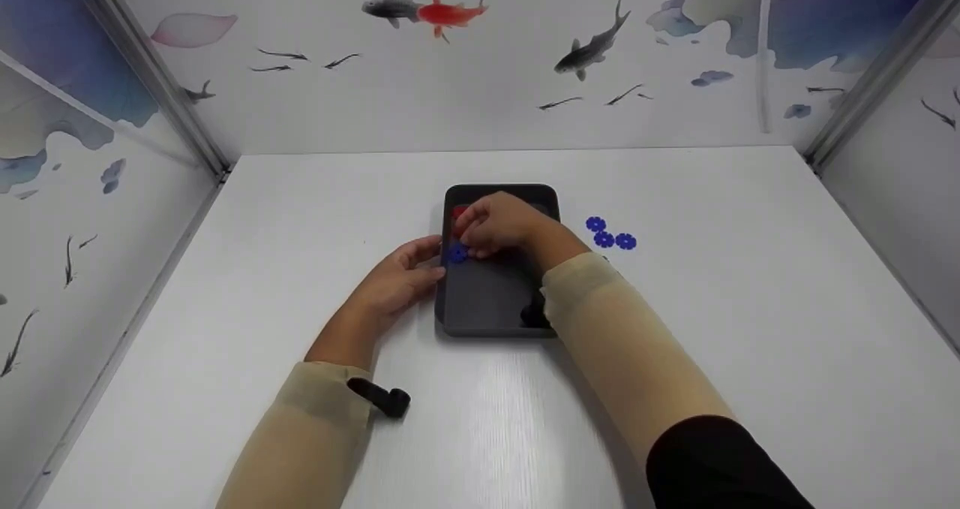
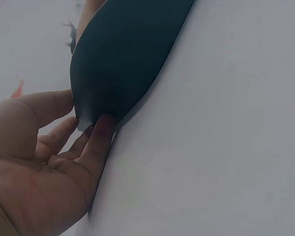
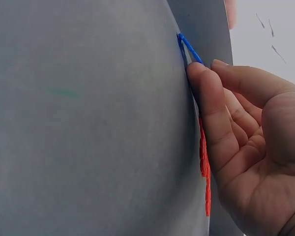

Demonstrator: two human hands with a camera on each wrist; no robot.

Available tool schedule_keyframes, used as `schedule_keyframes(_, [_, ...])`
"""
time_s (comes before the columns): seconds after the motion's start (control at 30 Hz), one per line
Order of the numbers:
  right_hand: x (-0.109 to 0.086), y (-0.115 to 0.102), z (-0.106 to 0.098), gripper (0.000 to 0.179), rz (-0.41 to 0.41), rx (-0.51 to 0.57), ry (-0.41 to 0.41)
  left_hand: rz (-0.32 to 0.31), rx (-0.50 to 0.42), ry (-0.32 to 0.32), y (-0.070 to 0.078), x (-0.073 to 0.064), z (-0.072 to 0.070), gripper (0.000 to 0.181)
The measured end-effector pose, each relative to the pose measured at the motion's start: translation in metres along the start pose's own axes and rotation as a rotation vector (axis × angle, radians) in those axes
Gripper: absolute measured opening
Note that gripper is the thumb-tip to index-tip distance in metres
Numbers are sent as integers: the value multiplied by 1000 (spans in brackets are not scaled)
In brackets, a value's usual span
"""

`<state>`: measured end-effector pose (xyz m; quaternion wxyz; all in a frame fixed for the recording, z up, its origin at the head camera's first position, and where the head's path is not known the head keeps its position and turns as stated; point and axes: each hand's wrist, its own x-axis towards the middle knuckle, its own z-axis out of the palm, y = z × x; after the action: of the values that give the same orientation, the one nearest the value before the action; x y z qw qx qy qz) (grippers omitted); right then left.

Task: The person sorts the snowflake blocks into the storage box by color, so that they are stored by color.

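Note:
A dark grey tray [image 1: 491,299] lies on the white table. My left hand [image 1: 397,280] is at its left side, thumb by the rim and fingers against the outer wall, as the left wrist view [image 2: 54,157] also shows. Over the tray's far half, my right hand [image 1: 502,224] pinches a blue flower-shaped disc [image 1: 458,253] near the left wall. In the right wrist view this blue disc [image 3: 191,48] stands tilted on the tray floor, its edge at the thumb and index fingertips. Red discs [image 3: 204,157] lie flat beneath that hand, mostly hidden by it in the head view.
Three more blue discs [image 1: 604,239] lie close together on the table, right of the tray. White panels printed with fish [image 1: 450,13] stand along the back and both sides of the table. Black wrist mounts [image 1: 390,402] stick out from the sleeves.

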<state>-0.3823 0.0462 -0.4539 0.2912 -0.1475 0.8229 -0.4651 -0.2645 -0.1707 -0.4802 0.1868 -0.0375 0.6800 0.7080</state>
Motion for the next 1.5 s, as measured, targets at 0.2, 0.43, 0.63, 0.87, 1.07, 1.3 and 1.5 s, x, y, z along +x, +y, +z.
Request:
schedule_keyframes(0.2, [-1, -3, -1, 16, -9, -19, 33, 4, -1, 8, 0, 0, 0, 63])
schedule_keyframes(0.43, [-10, -10, -11, 21, -82, 94, 102, 16, -15, 9, -1, 1, 1, 61])
schedule_keyframes(0.63, [-25, -20, -30, 31, -193, 151, 145, 23, -20, 12, -1, 2, 2, 63])
schedule_keyframes(0.87, [-63, -15, -54, 28, -231, 175, 207, 13, -27, 17, -2, 1, 2, 62])
schedule_keyframes(1.07, [-100, 12, -83, 30, -196, 124, 290, 8, -20, 25, -2, 0, 0, 61])
schedule_keyframes(1.3, [-134, 49, -123, 34, -115, 96, 353, 16, -25, 19, -2, 1, -1, 61])
schedule_keyframes(1.5, [-152, 73, -140, 36, -33, 67, 380, 12, -19, 26, -2, 0, 1, 62])
